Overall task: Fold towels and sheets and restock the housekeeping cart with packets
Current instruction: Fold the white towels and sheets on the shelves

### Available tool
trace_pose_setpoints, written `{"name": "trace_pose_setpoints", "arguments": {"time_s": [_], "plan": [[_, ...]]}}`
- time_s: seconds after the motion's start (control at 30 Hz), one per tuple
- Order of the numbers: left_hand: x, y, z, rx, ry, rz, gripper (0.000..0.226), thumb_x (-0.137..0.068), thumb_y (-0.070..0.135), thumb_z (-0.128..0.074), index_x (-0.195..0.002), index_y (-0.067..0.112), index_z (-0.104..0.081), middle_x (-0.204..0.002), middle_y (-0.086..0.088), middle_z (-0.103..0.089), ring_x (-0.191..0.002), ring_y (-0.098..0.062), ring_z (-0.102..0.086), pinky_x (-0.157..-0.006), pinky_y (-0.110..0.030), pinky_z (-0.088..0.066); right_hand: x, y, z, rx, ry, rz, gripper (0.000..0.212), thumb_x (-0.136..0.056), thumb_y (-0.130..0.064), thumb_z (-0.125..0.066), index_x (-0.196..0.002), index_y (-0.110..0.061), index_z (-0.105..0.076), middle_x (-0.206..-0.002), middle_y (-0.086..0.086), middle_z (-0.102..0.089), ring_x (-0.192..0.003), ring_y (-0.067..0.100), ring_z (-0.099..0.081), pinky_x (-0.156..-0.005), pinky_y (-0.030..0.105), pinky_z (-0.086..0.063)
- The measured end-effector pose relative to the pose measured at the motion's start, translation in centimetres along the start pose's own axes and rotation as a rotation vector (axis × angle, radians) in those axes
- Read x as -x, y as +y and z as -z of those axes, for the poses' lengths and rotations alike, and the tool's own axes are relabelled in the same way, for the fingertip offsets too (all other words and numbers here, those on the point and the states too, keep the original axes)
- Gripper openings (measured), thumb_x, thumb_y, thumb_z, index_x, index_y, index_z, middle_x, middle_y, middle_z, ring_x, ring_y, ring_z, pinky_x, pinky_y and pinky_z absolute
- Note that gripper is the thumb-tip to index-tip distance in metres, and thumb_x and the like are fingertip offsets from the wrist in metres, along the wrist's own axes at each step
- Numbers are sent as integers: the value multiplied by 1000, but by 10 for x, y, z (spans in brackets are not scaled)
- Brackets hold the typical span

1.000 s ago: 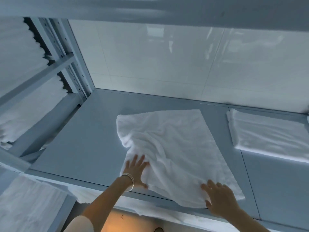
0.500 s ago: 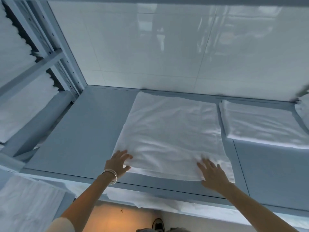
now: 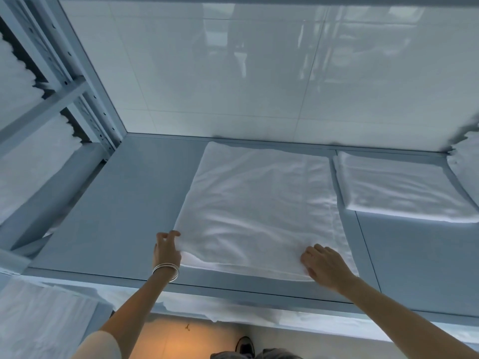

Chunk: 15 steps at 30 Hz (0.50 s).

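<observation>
From my head camera, I look down on the grey shelf [image 3: 124,203] with the white towel [image 3: 259,211] spread flat at its centre, its far edge up at twelve o'clock against the tiled wall [image 3: 233,73]. A folded towel [image 3: 396,190] lies just beside it at three o'clock, close but seemingly not touching.

My left hand [image 3: 166,251] is at the towel's near-left corner, about seven o'clock, fingers curled and pinching the edge. My right hand [image 3: 324,263] is at the near edge around five o'clock, fingers bent down onto the cloth; whether it pinches or only presses I cannot tell. The hands are well apart, one near each front corner.

To fold well, I judge I should take both near corners evenly, lift together, and carry the near edge straight to twelve o'clock so it meets the far edge squarely. Then I smooth outward from the middle, since wrinkles run across the cloth. A lopsided pull could skew the towel toward its neighbour.
</observation>
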<state>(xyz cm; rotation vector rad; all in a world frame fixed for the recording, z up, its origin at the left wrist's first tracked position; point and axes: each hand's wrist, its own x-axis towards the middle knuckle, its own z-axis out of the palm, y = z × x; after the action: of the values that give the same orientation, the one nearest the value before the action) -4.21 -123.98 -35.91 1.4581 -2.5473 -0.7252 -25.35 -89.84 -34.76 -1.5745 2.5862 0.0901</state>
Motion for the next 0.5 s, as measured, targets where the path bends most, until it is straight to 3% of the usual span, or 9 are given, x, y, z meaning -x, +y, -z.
{"name": "trace_pose_setpoints", "arguments": {"time_s": [0.1, 0.2, 0.33, 0.43, 0.5], "plan": [[0, -2, 1, 24, 20, -16, 49, -72, -18, -49, -112, 9, -61, -116, -17, -44, -92, -41, -59, -83, -43, -48, -4, 0, 6, -88, 1, -103, 32, -64, -32, -80, -89, -19, -67, -95, -4, -64, -83, 18, -64, -64, 30, -55], [1, -3, 2, 5, 28, -56, 47, -71, -19, -51, -107, 8, -62, -113, -17, -44, -88, -40, -58, -81, -42, -48, -7, 9, 14, -221, 14, -479, 27, -93, -30, -55, -113, -12, -55, -115, 4, -50, -103, 21, -53, -84, 30, -51], [1, -4, 5, -127, 60, -181, 43, -66, -25, -51, -93, 6, -65, -104, -19, -48, -81, -38, -56, -64, -41, -51, -11, 21, 13, -257, -67, -675, 33, -95, -28, -53, -120, -8, -47, -113, 13, -49, -96, 25, -55, -85, 29, -47], [4, -7, 6, -288, 12, -311, 50, -43, -30, -66, -76, 7, -65, -84, -17, -53, -59, -33, -56, -39, -30, -48, -16, 26, 12, -453, -71, -805, 31, -94, -24, -55, -116, -4, -46, -112, 20, -50, -93, 31, -55, -85, 34, -44], [4, -9, 5, -353, -16, -344, 57, -31, -26, -76, -76, 8, -66, -81, -17, -54, -51, -29, -54, -34, -27, -46, -20, 29, 10, -575, -72, -850, 27, -93, -22, -56, -110, -4, -46, -109, 19, -52, -87, 29, -52, -78, 33, -43]]}}
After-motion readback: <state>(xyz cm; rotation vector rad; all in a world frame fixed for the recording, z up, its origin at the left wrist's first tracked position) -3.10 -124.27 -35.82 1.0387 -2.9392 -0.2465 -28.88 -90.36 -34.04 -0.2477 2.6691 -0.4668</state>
